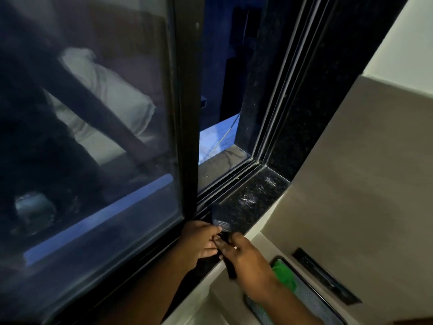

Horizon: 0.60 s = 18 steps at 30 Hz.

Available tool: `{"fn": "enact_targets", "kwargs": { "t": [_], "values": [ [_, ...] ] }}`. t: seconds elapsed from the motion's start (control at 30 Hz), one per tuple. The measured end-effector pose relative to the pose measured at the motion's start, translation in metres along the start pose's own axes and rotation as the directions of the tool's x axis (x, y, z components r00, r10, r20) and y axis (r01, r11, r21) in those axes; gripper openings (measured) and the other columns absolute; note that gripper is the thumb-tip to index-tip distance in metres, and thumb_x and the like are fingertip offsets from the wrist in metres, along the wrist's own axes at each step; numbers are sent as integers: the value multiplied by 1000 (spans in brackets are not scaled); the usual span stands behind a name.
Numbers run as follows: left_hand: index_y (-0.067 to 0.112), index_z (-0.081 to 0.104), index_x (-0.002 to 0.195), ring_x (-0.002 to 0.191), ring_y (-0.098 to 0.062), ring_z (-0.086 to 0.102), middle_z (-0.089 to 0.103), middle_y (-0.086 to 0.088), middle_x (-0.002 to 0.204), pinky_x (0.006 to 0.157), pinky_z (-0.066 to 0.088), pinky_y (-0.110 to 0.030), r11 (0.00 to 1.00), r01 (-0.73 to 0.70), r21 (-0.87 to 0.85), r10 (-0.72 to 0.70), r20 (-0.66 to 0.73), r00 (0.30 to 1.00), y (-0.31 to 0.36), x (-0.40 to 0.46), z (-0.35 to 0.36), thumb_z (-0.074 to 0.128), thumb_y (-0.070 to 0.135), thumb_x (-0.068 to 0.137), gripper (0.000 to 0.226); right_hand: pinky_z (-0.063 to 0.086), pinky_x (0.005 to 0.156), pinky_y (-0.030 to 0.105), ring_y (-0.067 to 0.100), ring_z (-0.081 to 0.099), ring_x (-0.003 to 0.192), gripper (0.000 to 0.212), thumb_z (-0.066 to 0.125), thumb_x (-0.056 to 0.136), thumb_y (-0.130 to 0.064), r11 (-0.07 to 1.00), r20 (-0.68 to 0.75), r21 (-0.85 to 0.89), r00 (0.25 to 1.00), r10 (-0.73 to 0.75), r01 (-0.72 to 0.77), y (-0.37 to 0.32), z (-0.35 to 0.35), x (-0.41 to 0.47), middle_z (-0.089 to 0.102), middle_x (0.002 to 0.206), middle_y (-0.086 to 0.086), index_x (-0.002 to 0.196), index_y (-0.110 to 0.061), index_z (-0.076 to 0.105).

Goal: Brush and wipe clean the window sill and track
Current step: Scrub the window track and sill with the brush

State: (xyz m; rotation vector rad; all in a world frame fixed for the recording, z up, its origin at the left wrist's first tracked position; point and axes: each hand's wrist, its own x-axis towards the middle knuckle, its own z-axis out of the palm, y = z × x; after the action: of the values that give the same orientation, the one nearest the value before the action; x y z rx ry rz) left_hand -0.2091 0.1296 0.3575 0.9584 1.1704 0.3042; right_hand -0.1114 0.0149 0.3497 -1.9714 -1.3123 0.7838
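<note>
Glossy speckled stone sill [248,202]; track [225,181] matt, perhaps metal.

Both hands meet on a dark brush [221,221] lying on the black granite sill [253,195]. Right hand [243,256] wraps the handle, left hand [199,240] pinches it just behind the brush head. Bristles sit at the sill's inner edge, right beside the track [225,181]. Sliding window pane [93,127] is left of the brush, w/ its dark frame edge just above the left hand. Green cloth [283,273] lies below the sill, partly under the right wrist.
</note>
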Motion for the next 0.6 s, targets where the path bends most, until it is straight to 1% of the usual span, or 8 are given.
{"fn": "enact_targets", "kwargs": {
  "t": [0.07, 0.13, 0.17, 0.2, 0.27, 0.43, 0.47, 0.6],
  "values": [
    [9, 67, 98, 79, -19, 70, 71, -11, 89, 59, 55, -27, 1000, -9, -16, 9, -11, 1000, -5, -4, -7, 60, 13, 93, 9, 48, 79, 11, -5, 59, 89, 41, 45, 87, -57, 994, 6, 106, 1000, 13, -14, -7, 7, -9, 62, 96, -24, 115, -32, 61],
    [12, 66, 100, 84, -19, 68, 69, -11, 94, 61, 53, -26, 999, -32, 19, 31, 17, 999, -7, -8, -16, 60, 13, 94, 8, 54, 81, 22, 5, 65, 86, 27, 53, 94, -27, 980, -203, 200, 979, 32, 9, -6, 16, -13, 68, 96, -11, 119, -23, 62],
    [15, 65, 97, 83, -18, 67, 68, -10, 94, 62, 53, -26, 998, -49, 47, 47, 34, 998, -8, -11, -21, 60, 13, 94, 6, 58, 74, 30, 13, 66, 78, 27, 53, 95, -13, 951, -292, 309, 949, 123, -28, -5, 21, -11, 68, 92, -1, 120, -14, 61],
    [19, 65, 93, 82, -17, 66, 68, -9, 93, 64, 52, -26, 995, -64, 82, 61, 39, 997, -9, -13, -27, 61, 14, 94, 7, 59, 64, 34, 18, 64, 68, 23, 55, 94, -8, 862, -285, 498, 920, 267, -96, -9, 25, -9, 67, 86, 7, 116, -6, 61],
    [20, 66, 96, 79, -16, 64, 68, -8, 93, 64, 50, -24, 983, -83, 166, 80, 26, 996, -13, -15, -37, 61, 14, 94, 8, 53, 48, 28, 19, 58, 54, 20, 60, 92, -14, 647, -120, 731, 892, 435, -217, -16, 38, -3, 62, 75, 15, 99, 4, 64],
    [14, 63, 111, 66, -12, 55, 63, -4, 82, 52, 45, -21, 964, -76, 254, 104, -99, 990, -37, -21, -65, 56, 10, 96, 17, 46, 36, 21, 14, 53, 36, 17, 58, 93, -12, 513, 33, 784, 848, 529, -350, -29, 86, 8, 60, 54, 9, 80, -1, 63],
    [10, 65, 111, 68, -14, 55, 65, -7, 83, 55, 47, -25, 957, -83, 280, 126, -141, 982, -42, -21, -71, 55, 6, 95, 19, 48, 36, 21, 14, 54, 35, 16, 58, 93, -12, 486, 67, 785, 831, 552, -385, -29, 96, 9, 60, 53, 9, 81, -1, 62],
    [-4, 69, 110, 99, -29, 66, 70, -23, 110, 94, 54, -44, 899, -83, 431, 206, -247, 947, -59, -17, -88, 52, -2, 92, 24, 52, 39, 25, 21, 63, 42, 15, 62, 90, -13, 450, 159, 739, 780, 606, -501, -29, 126, 13, 63, 62, 16, 84, 1, 63]
  ]
}}
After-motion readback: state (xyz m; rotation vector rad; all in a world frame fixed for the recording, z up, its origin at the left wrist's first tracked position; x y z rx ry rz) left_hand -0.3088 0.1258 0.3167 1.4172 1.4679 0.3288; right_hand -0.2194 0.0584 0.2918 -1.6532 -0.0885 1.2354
